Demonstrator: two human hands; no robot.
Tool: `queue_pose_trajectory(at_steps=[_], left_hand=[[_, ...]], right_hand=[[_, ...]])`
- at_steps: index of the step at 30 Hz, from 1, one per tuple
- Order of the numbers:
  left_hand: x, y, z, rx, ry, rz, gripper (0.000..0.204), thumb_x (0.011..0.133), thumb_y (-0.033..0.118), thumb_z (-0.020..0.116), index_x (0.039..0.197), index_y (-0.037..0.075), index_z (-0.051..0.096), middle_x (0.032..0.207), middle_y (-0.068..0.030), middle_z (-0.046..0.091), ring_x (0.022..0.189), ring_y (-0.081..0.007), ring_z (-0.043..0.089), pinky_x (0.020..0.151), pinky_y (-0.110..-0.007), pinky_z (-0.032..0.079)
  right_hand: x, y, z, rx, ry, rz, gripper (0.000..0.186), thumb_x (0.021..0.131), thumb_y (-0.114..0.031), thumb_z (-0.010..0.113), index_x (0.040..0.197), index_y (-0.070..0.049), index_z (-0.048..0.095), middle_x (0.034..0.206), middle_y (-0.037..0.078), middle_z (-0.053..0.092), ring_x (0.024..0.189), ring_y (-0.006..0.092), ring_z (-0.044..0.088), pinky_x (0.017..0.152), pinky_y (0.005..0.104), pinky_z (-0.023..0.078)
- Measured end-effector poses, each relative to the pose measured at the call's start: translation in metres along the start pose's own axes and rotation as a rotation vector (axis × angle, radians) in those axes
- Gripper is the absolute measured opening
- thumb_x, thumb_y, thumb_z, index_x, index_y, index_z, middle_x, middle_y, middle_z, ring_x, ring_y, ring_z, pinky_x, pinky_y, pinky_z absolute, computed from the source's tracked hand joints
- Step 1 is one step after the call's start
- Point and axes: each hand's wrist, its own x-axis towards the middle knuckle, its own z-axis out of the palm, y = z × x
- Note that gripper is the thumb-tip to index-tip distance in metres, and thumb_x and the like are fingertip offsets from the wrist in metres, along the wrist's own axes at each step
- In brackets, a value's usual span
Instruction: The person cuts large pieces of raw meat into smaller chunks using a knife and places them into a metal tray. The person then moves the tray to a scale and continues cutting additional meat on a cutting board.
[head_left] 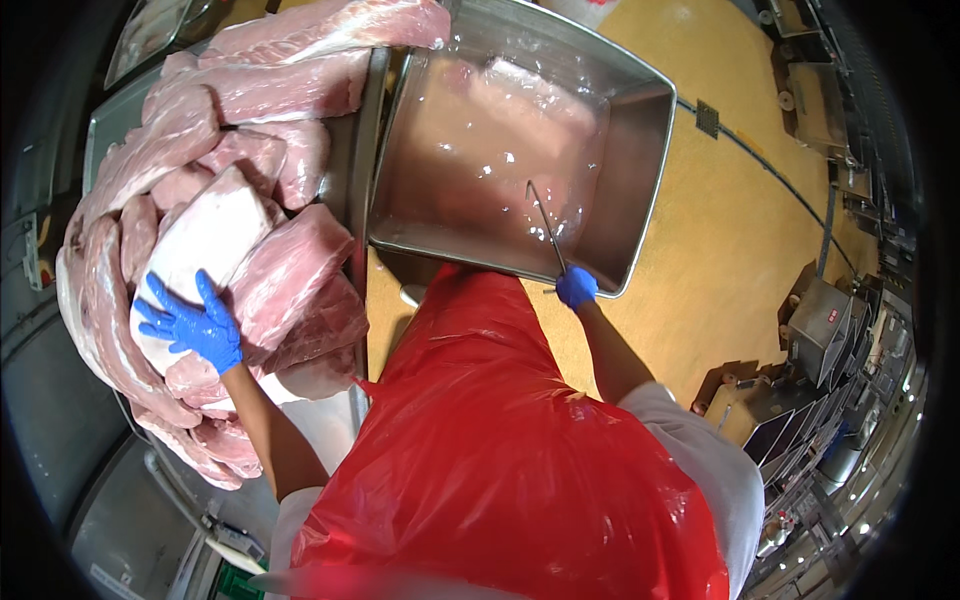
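My left hand (195, 322), in a blue glove, lies with its fingers spread on a white, fat-covered slab of meat (205, 235). That slab rests on a heap of pale pink meat cuts (290, 275) piled to my left. In its blue glove, my right hand (577, 287) is closed around the handle of a thin metal meat hook (546, 225). The hook reaches over the near rim of a deep steel tub (640, 190), its bent tip above the pinkish liquid (450, 150). Part of a pale piece of meat (530, 90) shows in the liquid at the far side.
A steel edge (368, 150) runs between the meat heap and the tub. One long cut (330, 30) reaches over it toward the tub's far left corner. Yellow floor (690, 300) with a drain (707, 118) lies to the right. Metal carts (820, 330) stand farther right.
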Motion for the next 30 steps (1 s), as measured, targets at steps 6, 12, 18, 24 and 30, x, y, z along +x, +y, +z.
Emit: queue_pose_trajectory(at_steps=[6,12,18,24,30], left_hand=[[0.003,0.001,-0.003,0.004,-0.007,0.130,0.081,0.091,0.059,0.054,0.147,0.004,0.034,0.152,-0.0316,0.024,0.140,-0.0496,0.020,0.114,-0.060,0.012],[0.009,0.012,0.001,0.002,-0.036,0.142,0.078,0.094,0.055,0.050,0.147,0.001,0.031,0.152,-0.0312,0.022,0.142,-0.0470,0.019,0.115,-0.058,0.012],[0.005,0.006,0.003,-0.011,-0.050,0.144,0.080,0.095,0.057,0.048,0.146,-0.001,0.032,0.153,-0.0303,0.022,0.142,-0.0465,0.017,0.115,-0.058,0.011],[0.004,0.006,0.003,0.007,-0.041,0.125,0.080,0.094,0.059,0.048,0.146,0.000,0.032,0.152,-0.0301,0.023,0.142,-0.0469,0.017,0.115,-0.058,0.011],[0.006,0.008,0.004,0.023,-0.004,0.166,0.074,0.096,0.052,0.049,0.144,-0.001,0.034,0.148,-0.0314,0.029,0.138,-0.0477,0.023,0.113,-0.058,0.016]], right_hand=[[0.130,-0.043,-0.014,0.041,-0.054,-0.199,0.048,0.080,-0.018,0.058,0.126,-0.005,0.055,0.101,0.024,0.068,0.093,0.0415,0.066,0.083,0.0480,0.052],[0.252,-0.083,0.001,-0.052,-0.244,-0.288,0.063,0.080,-0.015,0.060,0.140,-0.002,0.043,0.111,0.023,0.066,0.106,0.0373,0.064,0.087,0.0464,0.052],[0.204,-0.060,0.026,-0.066,-0.407,-0.264,0.066,0.082,-0.016,0.062,0.139,0.005,0.036,0.115,0.029,0.063,0.110,0.0422,0.061,0.088,0.0438,0.053],[0.140,-0.002,0.038,0.029,-0.353,-0.201,0.040,0.087,-0.024,0.060,0.121,-0.003,0.058,0.110,0.024,0.065,0.099,0.0410,0.064,0.079,0.0439,0.052],[0.090,-0.014,-0.068,0.332,-0.172,-0.143,0.022,0.089,-0.020,0.058,0.106,-0.005,0.059,0.084,0.021,0.067,0.083,0.0419,0.065,0.068,0.0492,0.050]])
